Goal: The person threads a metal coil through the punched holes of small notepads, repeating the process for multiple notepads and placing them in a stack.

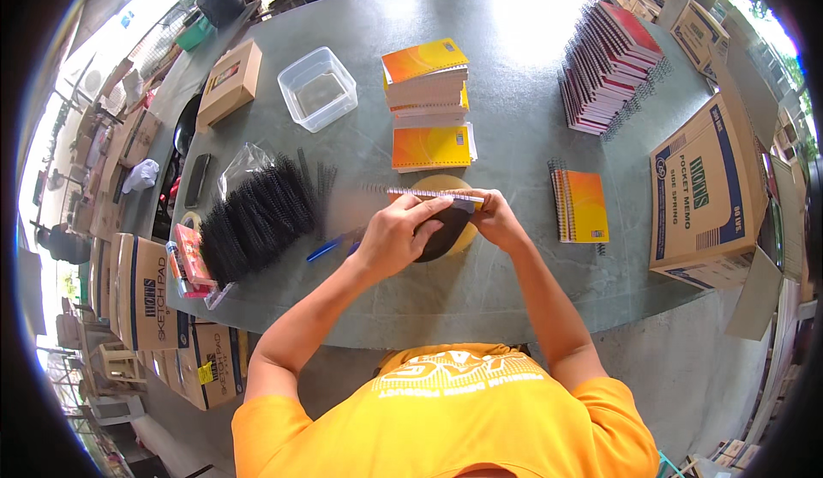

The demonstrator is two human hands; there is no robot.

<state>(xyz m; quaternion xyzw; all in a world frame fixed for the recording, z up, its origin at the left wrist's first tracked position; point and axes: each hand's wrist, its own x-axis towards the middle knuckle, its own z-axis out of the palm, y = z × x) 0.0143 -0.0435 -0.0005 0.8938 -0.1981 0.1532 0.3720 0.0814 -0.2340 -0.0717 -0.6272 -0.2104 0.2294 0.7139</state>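
Observation:
Between my hands a small spiral notebook (439,194) stands on edge, its coil along the upper side. My left hand (396,234) pinches its near face and coil with thumb and fingers. Around the notebook's right end my right hand (498,220) is closed. Beneath them lie a dark rounded object (443,236), partly covered by my left hand, and a yellow disc (468,236). Just beyond is a stack of yellow-orange memo pads (431,147). A blue pen (324,249) lies left of my left hand, and a pile of black spiral coils (257,216) farther left.
Bound yellow notebooks (585,207) lie at right, with stacked red spiral notebooks (610,66) behind them. An open carton (711,188) stands at the right edge. A clear plastic tub (341,105), a brown box (243,92) and a red packet (193,257) sit at left on the grey table (514,92).

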